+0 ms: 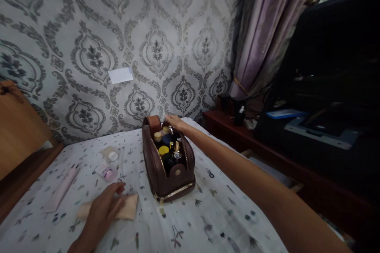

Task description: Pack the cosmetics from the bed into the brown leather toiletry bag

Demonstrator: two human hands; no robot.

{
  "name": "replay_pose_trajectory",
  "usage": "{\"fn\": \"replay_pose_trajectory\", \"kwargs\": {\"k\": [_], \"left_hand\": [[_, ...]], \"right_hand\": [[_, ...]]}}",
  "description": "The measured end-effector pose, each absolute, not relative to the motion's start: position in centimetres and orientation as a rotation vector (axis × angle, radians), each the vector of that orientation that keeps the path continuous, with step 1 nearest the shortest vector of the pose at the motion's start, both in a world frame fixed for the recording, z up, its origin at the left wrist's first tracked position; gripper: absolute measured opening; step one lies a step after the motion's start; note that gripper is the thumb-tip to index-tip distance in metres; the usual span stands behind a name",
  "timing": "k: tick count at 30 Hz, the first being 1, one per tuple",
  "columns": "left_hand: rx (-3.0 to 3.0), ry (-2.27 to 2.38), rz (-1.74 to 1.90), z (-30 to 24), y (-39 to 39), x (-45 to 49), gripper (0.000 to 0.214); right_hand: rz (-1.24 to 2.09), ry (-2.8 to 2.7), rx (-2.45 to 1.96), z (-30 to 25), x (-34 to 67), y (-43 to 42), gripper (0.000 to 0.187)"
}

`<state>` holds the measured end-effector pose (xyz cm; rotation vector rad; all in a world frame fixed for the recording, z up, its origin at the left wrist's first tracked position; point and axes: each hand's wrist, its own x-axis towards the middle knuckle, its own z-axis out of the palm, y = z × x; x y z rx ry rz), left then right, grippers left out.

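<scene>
A brown leather toiletry bag (166, 174) stands open on the bed, with several small bottles and jars (168, 146) upright inside. My right hand (175, 120) reaches across to the bag's far end, fingers closed on its rim near the far tab. My left hand (105, 205) lies flat with fingers stretched on a beige pouch (129, 207) in front of the bag's left side.
A long pink tube (61, 189), a small pink tube (105, 172) and a beige tube with a white cap (109, 153) lie on the patterned white sheet (208, 213). A wooden headboard (18, 134) is at left; a dark wooden ledge (267, 146) and shelf at right.
</scene>
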<state>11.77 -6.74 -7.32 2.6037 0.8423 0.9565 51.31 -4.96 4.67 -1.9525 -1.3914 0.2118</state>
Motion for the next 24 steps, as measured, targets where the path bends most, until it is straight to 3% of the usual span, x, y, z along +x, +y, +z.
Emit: {"fn": "replay_pose_trajectory", "kwargs": {"k": [14,19,24], "left_hand": [[2.745,0.747,1.041,-6.2,-7.3,12.5,0.029],[2.807,0.724,1.085,-6.2,-7.3,12.6,0.029],[2.851,0.710,1.059,-6.0,-7.4,12.7,0.028]], "right_hand": [[-0.116,-1.159,-1.342,5.4,48.4,-16.5,0.029],[-0.311,-1.524,-1.292,6.6,46.7,-18.0,0.022],[-0.291,-1.892,-1.388,7.9,45.7,-15.8,0.016]]}}
